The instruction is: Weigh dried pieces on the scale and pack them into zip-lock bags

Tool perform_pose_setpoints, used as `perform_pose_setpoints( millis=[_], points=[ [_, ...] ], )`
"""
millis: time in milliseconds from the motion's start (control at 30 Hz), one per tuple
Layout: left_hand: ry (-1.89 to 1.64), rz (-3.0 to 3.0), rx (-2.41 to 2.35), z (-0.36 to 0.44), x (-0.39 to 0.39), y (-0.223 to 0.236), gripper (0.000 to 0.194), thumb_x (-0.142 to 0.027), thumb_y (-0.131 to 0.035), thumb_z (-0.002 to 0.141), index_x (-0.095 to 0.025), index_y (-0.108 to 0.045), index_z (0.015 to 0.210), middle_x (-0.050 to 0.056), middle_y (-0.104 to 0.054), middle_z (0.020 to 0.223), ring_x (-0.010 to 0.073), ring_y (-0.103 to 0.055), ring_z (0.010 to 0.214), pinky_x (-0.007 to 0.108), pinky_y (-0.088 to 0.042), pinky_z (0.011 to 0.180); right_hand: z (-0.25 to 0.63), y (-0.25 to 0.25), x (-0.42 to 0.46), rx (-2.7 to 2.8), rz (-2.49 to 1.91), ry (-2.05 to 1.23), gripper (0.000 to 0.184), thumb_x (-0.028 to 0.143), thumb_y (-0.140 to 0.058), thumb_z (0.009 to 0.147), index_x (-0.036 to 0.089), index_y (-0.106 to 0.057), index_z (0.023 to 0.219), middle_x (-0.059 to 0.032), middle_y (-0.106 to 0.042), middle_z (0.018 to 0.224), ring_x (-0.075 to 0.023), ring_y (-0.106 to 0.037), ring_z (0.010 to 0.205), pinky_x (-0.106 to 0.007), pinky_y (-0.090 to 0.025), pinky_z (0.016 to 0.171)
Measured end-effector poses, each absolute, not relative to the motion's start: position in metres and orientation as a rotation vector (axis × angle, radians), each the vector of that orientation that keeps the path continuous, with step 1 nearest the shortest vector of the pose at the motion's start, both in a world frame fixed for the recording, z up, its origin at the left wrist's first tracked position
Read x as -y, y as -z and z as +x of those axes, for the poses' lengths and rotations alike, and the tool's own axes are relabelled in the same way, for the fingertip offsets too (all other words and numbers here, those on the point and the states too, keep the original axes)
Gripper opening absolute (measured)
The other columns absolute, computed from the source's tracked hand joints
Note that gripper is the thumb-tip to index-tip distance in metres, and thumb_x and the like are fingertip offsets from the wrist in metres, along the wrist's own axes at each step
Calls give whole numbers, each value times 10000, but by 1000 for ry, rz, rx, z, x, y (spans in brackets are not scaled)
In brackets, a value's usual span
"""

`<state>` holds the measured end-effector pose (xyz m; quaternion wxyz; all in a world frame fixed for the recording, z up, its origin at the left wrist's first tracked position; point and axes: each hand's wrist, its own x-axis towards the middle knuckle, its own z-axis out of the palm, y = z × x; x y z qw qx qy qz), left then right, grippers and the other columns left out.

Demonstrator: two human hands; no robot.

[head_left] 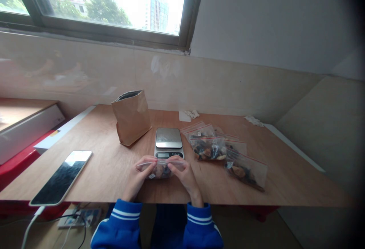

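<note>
Head view: wooden table under the scale
Zip bag pile: right of the scale
Paper bag: standing left of it
Left hand, right hand: both pinching a filled bag up top, just nearside of it

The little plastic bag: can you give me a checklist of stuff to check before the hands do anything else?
1. Left hand and right hand both on the plastic bag: ok, near its top edge.
2. Bag shut all along the top: cannot tell, hands cover parts.
3. Scale close by: ok, just beyond the hands.
4. Display readable: cannot tell, too small.
5. Paper bag standing: ok, mouth open.
</note>
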<state>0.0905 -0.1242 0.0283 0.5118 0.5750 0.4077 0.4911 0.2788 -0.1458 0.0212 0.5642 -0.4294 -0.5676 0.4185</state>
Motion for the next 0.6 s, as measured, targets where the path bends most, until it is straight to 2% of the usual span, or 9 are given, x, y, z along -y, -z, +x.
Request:
perform_pose_setpoints(
  millis=[267,600],
  points=[
    [-1136,1372,-1000,90,125,-28,226,-377,-663,790,-163,-691,857,60,-662,991,201,-631,903,253,-503,725,275,-13,141,1282,-1035,-913,137,337,-666,807,204,-700,794,-13,-641,813,-170,-615,818,-268,-480,765],
    [-1109,1308,-1056,93,128,-28,262,-385,-689,768,-161,-714,902,70,-728,920,195,-663,833,259,-507,725,273,-9,141,1209,-1002,-864,151,271,-661,787,198,-616,663,-5,-610,789,-157,-591,773,-263,-463,727]
  ],
)
